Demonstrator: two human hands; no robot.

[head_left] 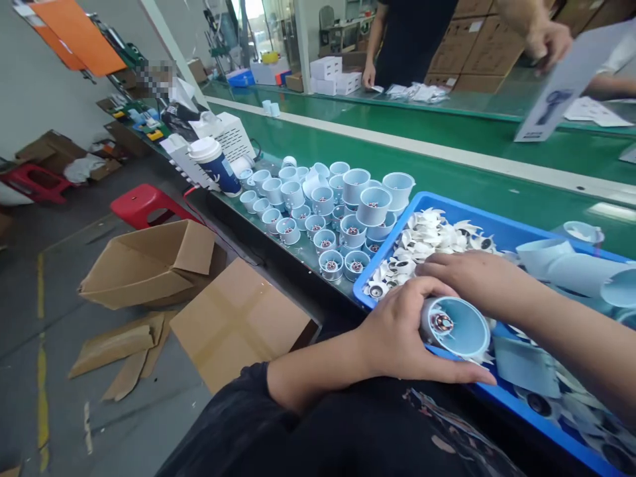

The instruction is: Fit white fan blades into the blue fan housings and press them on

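Note:
My left hand (405,331) is wrapped round a pale blue plastic tube housing (460,328) with a small copper-wound motor showing inside its open end. It lies over the near rim of a blue tray (497,228). My right hand (472,278) rests on top of the same housing, palm down, with its fingers curled over the tray's heap of white fan impellers (427,242); its fingertips are hidden. More pale blue tubes (571,265) lie in the tray to the right.
Several upright blue motor housings (328,212) stand on the bench left of the tray, beside a lidded cup (213,162). A green conveyor (397,142) runs behind. Another person (412,40) stands across it. Cardboard boxes (159,265) and a red stool (142,202) sit on the floor at left.

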